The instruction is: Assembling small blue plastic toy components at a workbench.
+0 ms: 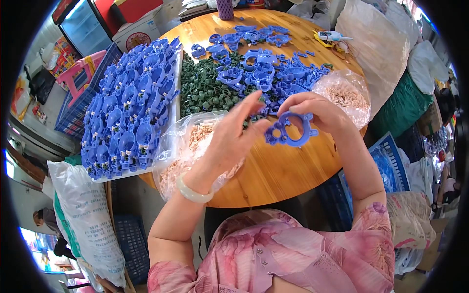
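My right hand (316, 111) pinches a blue plastic part (307, 138) with a large ring and smaller holes, held above the wooden table. Just left of that part is my left hand (232, 139), slightly blurred, its thumb and fingers apart and a pale bangle on the wrist. A bit of dark green shows between them; whether it touches the hand I cannot tell. Beyond the hands lie a heap of small dark green plastic parts (200, 90) and a pile of blue plastic parts (293, 73). Below my left hand sits a clear bag (168, 146) of small beige pieces.
A white tray (177, 105) stacked with blue assemblies (128, 141) stands on the left. At the right table edge are another bag of beige pieces (344, 95) and a white-and-blue pointed tool (332, 36). A purple cup (225, 10) stands at the far edge. Sacks and crates surround the round table (273, 180).
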Demonstrator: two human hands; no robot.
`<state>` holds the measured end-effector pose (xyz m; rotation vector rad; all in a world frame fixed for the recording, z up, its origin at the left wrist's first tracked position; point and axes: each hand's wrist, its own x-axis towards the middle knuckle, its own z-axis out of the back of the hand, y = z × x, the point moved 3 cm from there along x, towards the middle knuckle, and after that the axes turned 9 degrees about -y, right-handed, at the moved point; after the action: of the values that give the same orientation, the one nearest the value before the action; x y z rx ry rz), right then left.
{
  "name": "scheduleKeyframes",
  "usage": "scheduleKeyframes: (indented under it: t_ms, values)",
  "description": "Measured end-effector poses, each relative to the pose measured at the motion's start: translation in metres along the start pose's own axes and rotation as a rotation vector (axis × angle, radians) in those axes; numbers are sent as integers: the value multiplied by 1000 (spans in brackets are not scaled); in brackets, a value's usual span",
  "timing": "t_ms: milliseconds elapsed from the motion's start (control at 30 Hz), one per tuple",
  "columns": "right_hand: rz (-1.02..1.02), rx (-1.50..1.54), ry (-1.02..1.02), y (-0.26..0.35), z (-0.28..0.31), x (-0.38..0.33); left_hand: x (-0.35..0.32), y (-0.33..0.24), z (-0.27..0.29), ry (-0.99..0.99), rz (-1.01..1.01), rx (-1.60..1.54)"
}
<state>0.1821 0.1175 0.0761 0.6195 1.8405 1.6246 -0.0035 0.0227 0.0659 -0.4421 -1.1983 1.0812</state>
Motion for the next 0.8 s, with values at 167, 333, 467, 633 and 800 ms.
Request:
scheduleKeyframes:
  t_ms: [167, 333, 467, 633, 800]
  values:
    - [-21, -351, 389, -1, -29, 10, -12, -2, -28, 240, 407, -423]
    - [-39, -403, 123, -18, -24, 26, -30, 17, -32, 133, 669, -715]
    - [-55, -144, 50, -24, -30, 30, -37, 45, -31, -127, 733, -934]
    - [53, -340, -50, -5, -38, 21, -36, 40, -29, -151, 760, -888]
    - [339, -473, -71, 4, -36, 18, -31, 22, -35, 132, 779, -1316]
